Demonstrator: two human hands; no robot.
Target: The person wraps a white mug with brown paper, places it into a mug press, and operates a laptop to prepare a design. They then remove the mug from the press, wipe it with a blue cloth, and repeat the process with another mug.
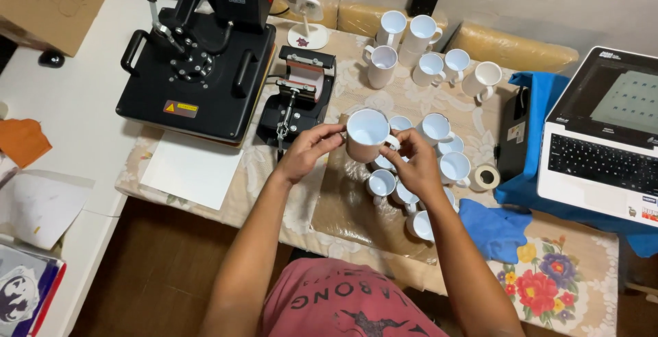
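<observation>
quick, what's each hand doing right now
Left hand: closed on the side of the plain white ceramic mug, held above the table.
Right hand: closed on the same mug, fingers at its handle side.

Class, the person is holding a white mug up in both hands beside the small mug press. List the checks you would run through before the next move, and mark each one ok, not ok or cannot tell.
1. Held mug gripped by both hands, left hand and right hand: ok.
2. Mug lifted free of the other white mugs below it: ok.
3. Mug press sleeve free of any mug: ok, nothing seen in it.
4. Press hot or cold: cannot tell.
5. Path from mug to press unblocked: ok, only bare tablecloth between.
6. Any print wrap on the mug: cannot tell, the side in view is plain white.
</observation>
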